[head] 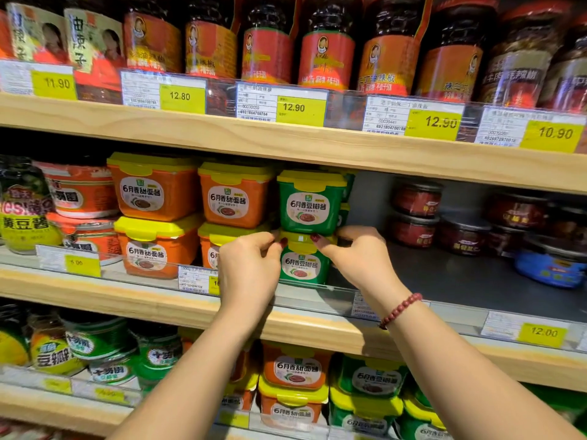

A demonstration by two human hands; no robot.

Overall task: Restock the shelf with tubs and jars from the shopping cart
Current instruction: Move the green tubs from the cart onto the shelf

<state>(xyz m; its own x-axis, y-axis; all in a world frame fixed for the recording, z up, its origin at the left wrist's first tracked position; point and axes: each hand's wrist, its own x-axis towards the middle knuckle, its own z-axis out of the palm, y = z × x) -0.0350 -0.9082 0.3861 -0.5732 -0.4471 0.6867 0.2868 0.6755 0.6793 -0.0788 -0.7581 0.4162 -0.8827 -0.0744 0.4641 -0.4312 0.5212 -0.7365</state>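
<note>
Two hands, left [251,265] and right [359,258], grip lower green tub [301,268] beside orange tubs [235,201].

Left hand [251,265]: pinches the lower green tub [301,268] at its lid's left edge.
Right hand [359,254]: grips the lid's right edge.
Upper green tub [309,204]: stacked on it (both lids yellow).

Dark red bead bracelet [401,310] on the right wrist, deep red polish on the nails [315,238] of left hand [251,265] and right hand [359,258] alike, forearms bare.
</note>
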